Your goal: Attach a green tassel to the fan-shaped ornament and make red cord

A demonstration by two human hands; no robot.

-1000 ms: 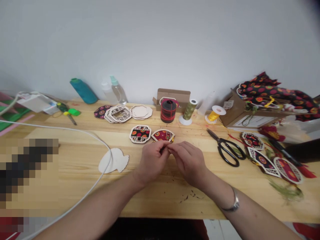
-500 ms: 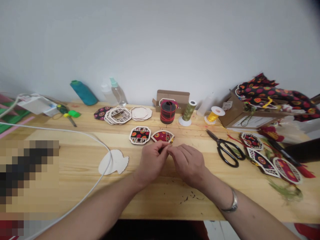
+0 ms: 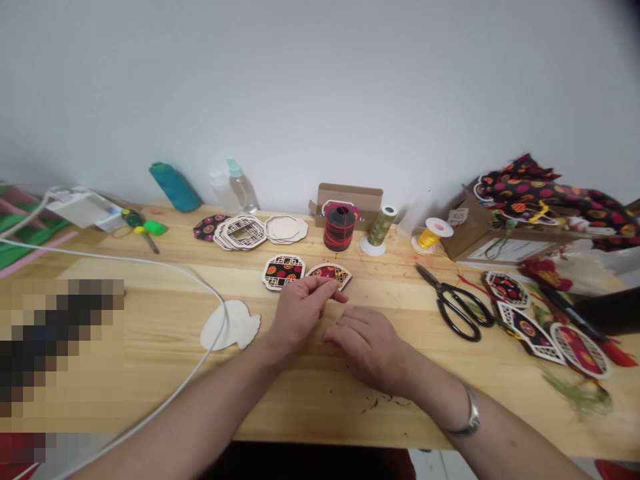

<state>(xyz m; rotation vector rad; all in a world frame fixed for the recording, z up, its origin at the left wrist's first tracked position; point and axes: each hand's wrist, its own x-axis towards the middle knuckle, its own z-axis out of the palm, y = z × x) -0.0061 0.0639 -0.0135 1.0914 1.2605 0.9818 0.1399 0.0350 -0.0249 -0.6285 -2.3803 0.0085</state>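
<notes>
Just in front of the red fan-shaped ornament [image 3: 327, 272], my left hand [image 3: 304, 308] has its thumb and fingers pinched together; whatever they hold is too small to name. My right hand [image 3: 367, 343] is lower and to the right, back upward, fingers curled together above the table, their tips and any held item hidden. The two hands are apart. A square-like ornament [image 3: 283, 272] with black patterned fabric lies left of the fan. A pale wooden cutout [image 3: 231, 325] lies farther left, with a white cable across it.
Black scissors [image 3: 457, 307] lie to the right, beside finished ornaments [image 3: 533, 333]. Along the back stand a red-and-black spool [image 3: 339, 228], a green spool [image 3: 381, 230], a yellow spool [image 3: 433, 235] and bottles. Stacked wooden frames [image 3: 243, 232] lie at back left. The white cable [image 3: 165, 265] curves across the left.
My hands, which met at the fingertips before, have come apart; my right hand has dropped lower and slightly toward me. The view has shifted slightly.
</notes>
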